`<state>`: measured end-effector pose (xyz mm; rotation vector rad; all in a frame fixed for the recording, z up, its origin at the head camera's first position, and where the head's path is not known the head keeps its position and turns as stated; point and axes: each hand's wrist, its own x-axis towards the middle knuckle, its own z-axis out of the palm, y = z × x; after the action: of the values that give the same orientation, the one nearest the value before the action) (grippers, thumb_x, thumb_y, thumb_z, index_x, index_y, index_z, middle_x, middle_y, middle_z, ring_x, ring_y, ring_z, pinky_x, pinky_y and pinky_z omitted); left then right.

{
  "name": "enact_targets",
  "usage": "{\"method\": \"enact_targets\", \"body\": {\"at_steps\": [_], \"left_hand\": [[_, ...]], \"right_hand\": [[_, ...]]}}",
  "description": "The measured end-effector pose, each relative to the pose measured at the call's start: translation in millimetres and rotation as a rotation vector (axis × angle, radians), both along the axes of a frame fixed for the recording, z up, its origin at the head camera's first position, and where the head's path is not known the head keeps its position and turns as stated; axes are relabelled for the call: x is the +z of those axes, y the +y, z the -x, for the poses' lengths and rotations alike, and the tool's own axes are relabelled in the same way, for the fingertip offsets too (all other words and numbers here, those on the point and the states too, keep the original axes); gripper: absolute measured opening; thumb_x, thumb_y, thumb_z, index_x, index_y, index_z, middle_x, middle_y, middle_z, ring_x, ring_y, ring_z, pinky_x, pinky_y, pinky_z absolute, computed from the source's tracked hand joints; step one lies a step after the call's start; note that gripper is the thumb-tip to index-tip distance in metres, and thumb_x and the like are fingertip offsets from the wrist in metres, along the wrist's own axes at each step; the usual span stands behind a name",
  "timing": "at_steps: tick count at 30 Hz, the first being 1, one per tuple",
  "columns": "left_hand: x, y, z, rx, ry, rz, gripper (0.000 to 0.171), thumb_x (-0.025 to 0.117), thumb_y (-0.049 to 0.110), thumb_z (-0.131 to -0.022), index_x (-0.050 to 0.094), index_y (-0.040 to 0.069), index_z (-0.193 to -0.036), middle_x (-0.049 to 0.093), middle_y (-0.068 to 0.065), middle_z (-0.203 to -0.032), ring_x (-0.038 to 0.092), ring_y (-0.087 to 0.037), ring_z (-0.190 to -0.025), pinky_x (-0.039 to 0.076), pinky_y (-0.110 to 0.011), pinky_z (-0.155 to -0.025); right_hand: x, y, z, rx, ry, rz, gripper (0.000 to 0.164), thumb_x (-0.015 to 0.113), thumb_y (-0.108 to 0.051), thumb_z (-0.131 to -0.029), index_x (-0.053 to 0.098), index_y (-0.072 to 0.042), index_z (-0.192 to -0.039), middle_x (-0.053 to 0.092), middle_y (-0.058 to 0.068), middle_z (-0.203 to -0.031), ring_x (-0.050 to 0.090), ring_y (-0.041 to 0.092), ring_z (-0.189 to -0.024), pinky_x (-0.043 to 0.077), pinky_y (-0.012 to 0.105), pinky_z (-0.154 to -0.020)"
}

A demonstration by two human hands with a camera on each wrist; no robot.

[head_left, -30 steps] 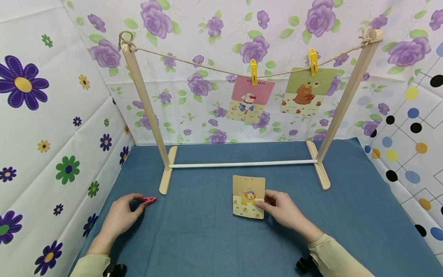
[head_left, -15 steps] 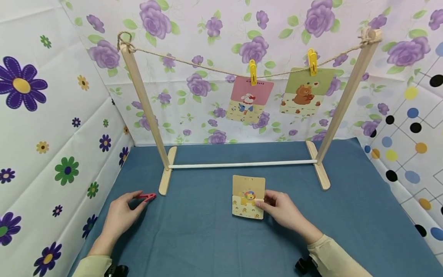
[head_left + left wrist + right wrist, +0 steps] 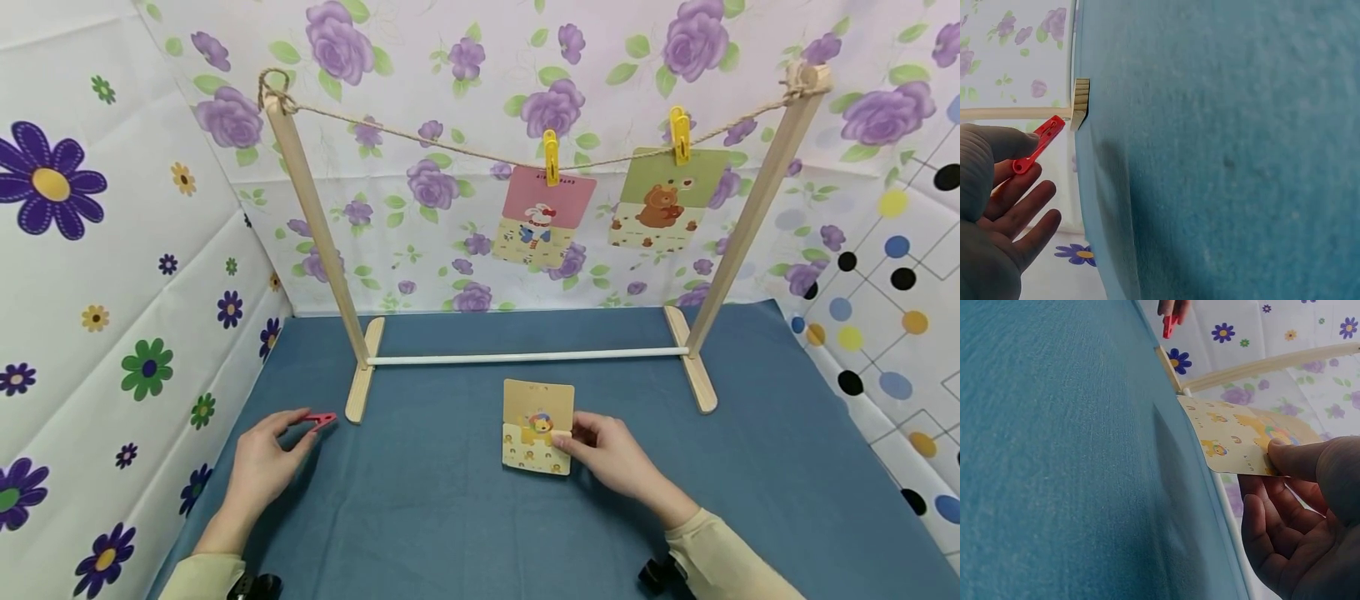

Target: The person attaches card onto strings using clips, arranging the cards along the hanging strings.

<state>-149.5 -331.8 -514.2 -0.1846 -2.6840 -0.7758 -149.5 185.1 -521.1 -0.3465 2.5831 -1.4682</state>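
My left hand (image 3: 262, 467) pinches a red clothespin (image 3: 321, 419) between thumb and forefinger, near the stand's left foot. In the left wrist view the clothespin (image 3: 1039, 145) points away from the hand, the other fingers spread below it. With thumb on the front and fingers behind, my right hand (image 3: 611, 458) holds the right edge of a tan and yellow card (image 3: 537, 408) with a lion on it. The right wrist view shows the card (image 3: 1229, 437) held over the cloth, its shadow below. A pink rabbit card (image 3: 543, 208) and a green bear card (image 3: 667, 196) hang from the rope.
A wooden stand with a left post (image 3: 315, 217) and right post (image 3: 757, 208) carries the slack rope (image 3: 420, 136). Yellow clothespins (image 3: 551, 157) clip both cards. A white rod (image 3: 525, 357) joins the wooden feet on the blue cloth (image 3: 442, 517). Patterned fabric (image 3: 435, 50) surrounds it.
The left hand has lifted the red clothespin slightly and turned it a little in its fingers. The right hand and lion card have barely moved.
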Motion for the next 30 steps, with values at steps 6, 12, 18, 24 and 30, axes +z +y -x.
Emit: {"method": "enact_targets", "body": {"at_steps": [6,12,18,24,30], "left_hand": [[1.0,5.9,0.2,0.000,0.014,-0.019,0.041,0.084,0.001,-0.091,0.073,-0.005,-0.130,0.073,-0.026,-0.119,0.070,-0.044,-0.106,0.054,-0.064,-0.089],[1.3,11.2,0.8,0.000,0.066,-0.034,0.043,0.086,-0.001,-0.089,0.073,-0.004,-0.130,0.074,-0.024,-0.117,0.073,-0.042,-0.103,0.055,-0.061,-0.086],[-0.3,15.4,0.5,0.005,0.053,-0.055,0.043,0.084,0.001,-0.092,0.072,-0.003,-0.133,0.073,-0.023,-0.121,0.074,-0.040,-0.105,0.057,-0.058,-0.087],[1.3,18.1,1.3,0.014,0.005,-0.101,0.037,0.078,0.003,-0.098,0.072,0.000,-0.135,0.073,-0.021,-0.125,0.073,-0.038,-0.109,0.058,-0.051,-0.091],[6.2,22.4,1.1,0.037,-0.083,-0.184,0.038,0.074,0.010,-0.103,0.069,0.004,-0.141,0.074,-0.017,-0.126,0.074,-0.033,-0.109,0.048,-0.008,-0.087]], "right_hand": [[0.0,-0.1,0.1,0.001,-0.007,-0.002,0.019,0.077,-0.029,-0.102,0.077,-0.012,-0.111,0.067,-0.002,-0.085,0.057,0.018,-0.072,0.043,0.028,-0.060],[-1.0,0.3,0.6,0.000,-0.008,-0.001,0.019,0.077,-0.029,-0.102,0.077,-0.012,-0.111,0.068,-0.003,-0.085,0.057,0.018,-0.073,0.044,0.028,-0.060],[-2.5,-0.6,0.9,0.004,-0.003,0.002,0.017,0.077,-0.029,-0.102,0.077,-0.013,-0.109,0.067,-0.002,-0.084,0.057,0.018,-0.072,0.043,0.028,-0.060],[-3.0,-2.0,0.7,0.007,0.004,-0.002,0.015,0.077,-0.028,-0.102,0.076,-0.014,-0.105,0.064,-0.002,-0.080,0.055,0.018,-0.070,0.041,0.027,-0.059],[-4.2,-3.8,0.5,0.011,0.001,-0.001,0.015,0.077,-0.029,-0.102,0.076,-0.014,-0.106,0.066,-0.003,-0.082,0.056,0.018,-0.071,0.042,0.027,-0.060]]}}
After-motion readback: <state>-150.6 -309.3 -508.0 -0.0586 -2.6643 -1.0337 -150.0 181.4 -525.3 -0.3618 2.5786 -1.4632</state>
